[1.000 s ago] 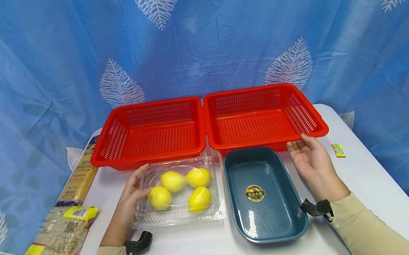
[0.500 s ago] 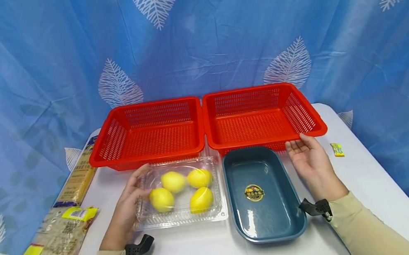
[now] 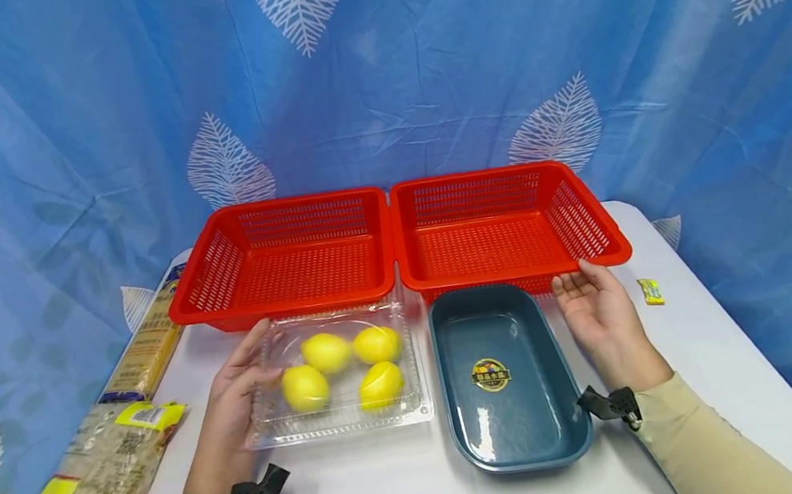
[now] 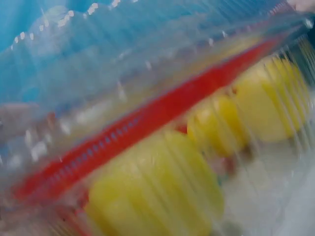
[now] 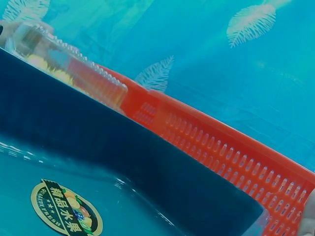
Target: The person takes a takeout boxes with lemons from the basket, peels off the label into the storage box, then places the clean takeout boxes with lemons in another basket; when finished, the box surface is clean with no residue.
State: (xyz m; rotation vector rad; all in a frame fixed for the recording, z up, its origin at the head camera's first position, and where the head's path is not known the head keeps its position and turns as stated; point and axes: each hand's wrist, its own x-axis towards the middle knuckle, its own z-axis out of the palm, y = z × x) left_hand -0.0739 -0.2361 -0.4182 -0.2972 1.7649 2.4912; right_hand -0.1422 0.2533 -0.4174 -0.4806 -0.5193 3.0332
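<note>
My left hand [image 3: 230, 405] grips the left side of a clear plastic clamshell box [image 3: 348, 423], thumb and fingers around its edge. Several yellow lemons [image 3: 327, 353] lie inside, showing large through the ribbed plastic wall in the left wrist view. Palm turned up and fingers relaxed, my right hand [image 3: 607, 325] holds nothing. Its fingertips are right at the front rim of the right red basket [image 3: 486, 241]. Between that hand and the box stands a dark blue rectangular tray [image 3: 520, 427], with a fruit sticker [image 5: 69, 209] on its bottom.
A second red basket [image 3: 311, 268] stands at the back left, side by side with the right one. Along the left edge lie a pasta packet [image 3: 141, 346] and a yellow-and-clear food bag [image 3: 101, 471]. A small yellow wrapped sweet [image 3: 650, 292] lies at the right.
My left hand and the clamshell box have shifted a little to the left, away from the tray, with the lemons inside. The right hand keeps its place by the basket rim.
</note>
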